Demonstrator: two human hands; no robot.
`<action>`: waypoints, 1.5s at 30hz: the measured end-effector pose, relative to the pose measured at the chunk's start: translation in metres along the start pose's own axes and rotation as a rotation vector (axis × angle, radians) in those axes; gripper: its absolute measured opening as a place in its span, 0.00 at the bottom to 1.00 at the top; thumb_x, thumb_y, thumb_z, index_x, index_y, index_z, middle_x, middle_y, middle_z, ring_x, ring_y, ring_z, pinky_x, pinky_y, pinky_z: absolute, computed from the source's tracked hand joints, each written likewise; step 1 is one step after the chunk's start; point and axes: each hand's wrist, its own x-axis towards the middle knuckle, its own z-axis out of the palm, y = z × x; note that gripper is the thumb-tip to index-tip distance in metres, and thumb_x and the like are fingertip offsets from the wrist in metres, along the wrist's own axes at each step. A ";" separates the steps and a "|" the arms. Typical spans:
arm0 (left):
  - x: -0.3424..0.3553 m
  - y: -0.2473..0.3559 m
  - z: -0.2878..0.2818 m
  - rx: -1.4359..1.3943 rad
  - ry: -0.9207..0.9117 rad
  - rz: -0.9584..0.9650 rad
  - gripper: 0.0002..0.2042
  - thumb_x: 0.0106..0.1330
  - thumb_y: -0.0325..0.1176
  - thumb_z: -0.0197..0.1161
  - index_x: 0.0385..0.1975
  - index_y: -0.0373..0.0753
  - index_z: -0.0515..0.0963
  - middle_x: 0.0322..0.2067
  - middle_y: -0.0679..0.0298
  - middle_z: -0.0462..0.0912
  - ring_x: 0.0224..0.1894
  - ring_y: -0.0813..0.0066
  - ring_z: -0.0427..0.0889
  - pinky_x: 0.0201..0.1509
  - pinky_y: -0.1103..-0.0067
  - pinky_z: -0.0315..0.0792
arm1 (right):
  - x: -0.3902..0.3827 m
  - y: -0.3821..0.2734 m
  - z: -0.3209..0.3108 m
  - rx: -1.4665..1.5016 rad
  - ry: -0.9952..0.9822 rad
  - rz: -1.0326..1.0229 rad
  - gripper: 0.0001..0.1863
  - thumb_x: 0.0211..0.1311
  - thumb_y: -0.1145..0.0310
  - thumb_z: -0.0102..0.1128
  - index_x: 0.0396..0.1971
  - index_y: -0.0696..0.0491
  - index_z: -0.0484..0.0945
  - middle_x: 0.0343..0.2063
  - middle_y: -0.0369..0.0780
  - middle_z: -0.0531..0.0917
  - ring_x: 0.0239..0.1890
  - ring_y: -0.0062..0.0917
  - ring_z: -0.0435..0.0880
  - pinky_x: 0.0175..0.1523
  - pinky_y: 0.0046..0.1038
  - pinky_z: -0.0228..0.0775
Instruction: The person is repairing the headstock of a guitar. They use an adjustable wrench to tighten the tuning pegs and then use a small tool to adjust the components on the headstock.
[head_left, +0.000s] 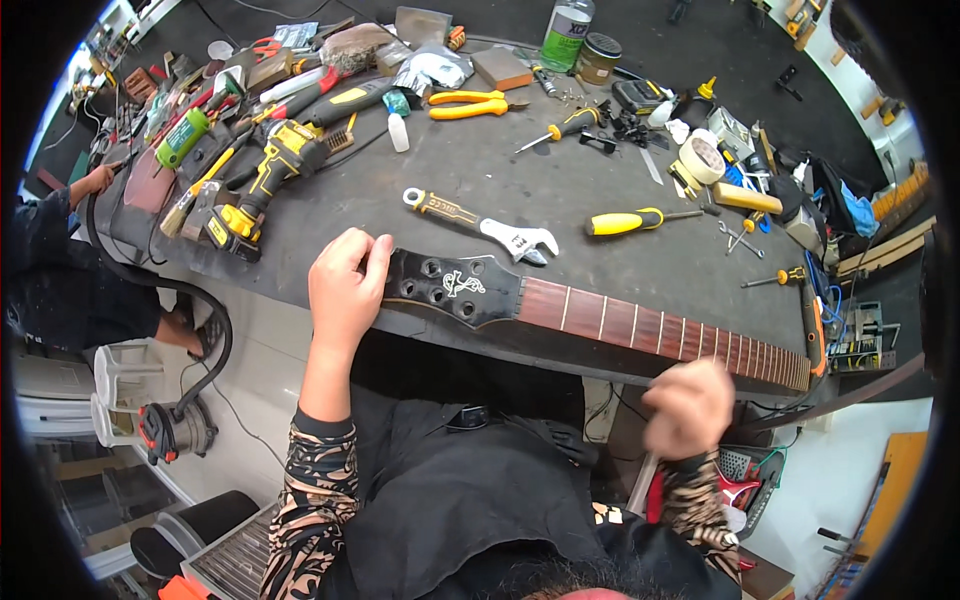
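A guitar neck lies along the near edge of the dark workbench, its rosewood-brown fretboard (640, 327) running to the right. Its black headstock (450, 287) has empty tuner holes and a pale inlay. My left hand (347, 285) is closed round the headstock's left end, thumb along the edge. By the near side of the fretboard is my right hand (690, 408), smeared by motion; whether it touches the neck or holds anything cannot be made out. Just beyond the headstock lies an adjustable wrench (485, 225), and a yellow-handled screwdriver (640, 220) rests farther right.
A yellow cordless drill (275, 175) and heaped tools crowd the bench's left. Orange pliers (470, 104), a green-labelled bottle (567, 35) and a tape roll (701, 157) sit farther back. At left, a vacuum cleaner (178, 430) stands on the floor near another person (80, 270).
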 end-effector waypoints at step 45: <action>-0.008 -0.001 0.005 -0.006 0.009 0.038 0.16 0.76 0.31 0.70 0.27 0.32 0.73 0.24 0.58 0.73 0.26 0.63 0.71 0.34 0.69 0.68 | 0.044 0.239 -0.012 -0.159 -0.384 0.403 0.15 0.80 0.61 0.66 0.55 0.54 0.77 0.38 0.34 0.82 0.39 0.19 0.81 0.47 0.26 0.75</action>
